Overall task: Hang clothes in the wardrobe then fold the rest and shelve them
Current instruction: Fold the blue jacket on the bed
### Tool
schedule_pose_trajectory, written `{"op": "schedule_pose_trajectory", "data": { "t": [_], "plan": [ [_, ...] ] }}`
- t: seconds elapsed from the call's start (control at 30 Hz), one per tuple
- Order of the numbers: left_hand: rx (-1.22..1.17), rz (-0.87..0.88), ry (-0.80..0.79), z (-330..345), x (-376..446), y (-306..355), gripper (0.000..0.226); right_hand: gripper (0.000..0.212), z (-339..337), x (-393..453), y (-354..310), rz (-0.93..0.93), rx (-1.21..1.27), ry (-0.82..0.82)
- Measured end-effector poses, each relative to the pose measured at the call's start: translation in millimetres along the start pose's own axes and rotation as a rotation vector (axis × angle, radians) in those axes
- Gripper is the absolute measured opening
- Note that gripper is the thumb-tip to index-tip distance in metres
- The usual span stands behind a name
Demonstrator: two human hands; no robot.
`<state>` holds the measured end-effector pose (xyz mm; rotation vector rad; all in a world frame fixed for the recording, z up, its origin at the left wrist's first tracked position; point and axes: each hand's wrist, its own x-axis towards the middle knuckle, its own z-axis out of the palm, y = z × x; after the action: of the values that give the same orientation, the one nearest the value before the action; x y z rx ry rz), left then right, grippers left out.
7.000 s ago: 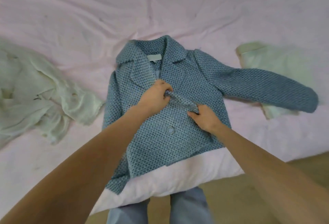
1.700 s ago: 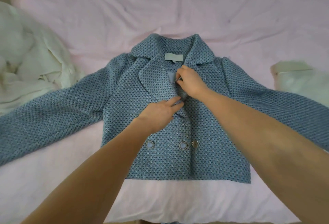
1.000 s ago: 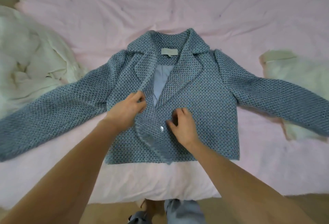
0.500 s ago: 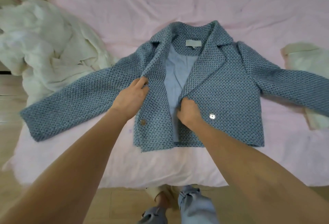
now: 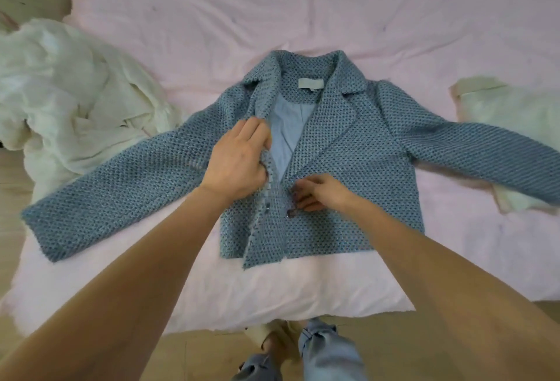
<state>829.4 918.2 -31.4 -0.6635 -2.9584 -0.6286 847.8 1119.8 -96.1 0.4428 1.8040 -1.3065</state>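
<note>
Over on the left side of the bed [image 5: 333,2], a crumpled white garment [image 5: 69,86] lies in a heap on the pink sheet, likely waiting for its turn. Next to it, the left sleeve [image 5: 121,199] of a blue tweed jacket [image 5: 348,174] stretches out flat toward the bed's edge. The jacket lies face up in the middle of the bed, collar away from the person and hem near them, so both front flaps are easy to reach. The left hand [image 5: 239,159] rests on the left front flap, and its fingers curl round that flap's edge, which seems to keep the cloth from sliding. Between the flaps, up near the collar, the pale blue lining [image 5: 285,129] shows, so the top of the jacket is not closed. The right hand [image 5: 321,193] sits just right of the middle, with its fingers bent and pinching the edge of the other flap close to a small round button [image 5: 290,214]. The two hands are near each other but do not touch. I think the person is doing up or lining up the front so the jacket keeps its shape on a hanger. Farther right, the other sleeve [image 5: 485,156] spreads across a second pale garment [image 5: 515,126] lying at the right side of the bed. Down below, the person's legs stand on the floor [image 5: 454,350].
</note>
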Motion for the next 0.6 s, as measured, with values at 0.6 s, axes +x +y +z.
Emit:
{"op": "schedule_pose_trajectory", "data": {
  "t": [0.6],
  "plan": [
    [0.222, -0.009, -0.825, 111, 37, 65, 0.089, 0.024, -69, -22, 57, 0.014, -0.310, 0.328]
  ]
}}
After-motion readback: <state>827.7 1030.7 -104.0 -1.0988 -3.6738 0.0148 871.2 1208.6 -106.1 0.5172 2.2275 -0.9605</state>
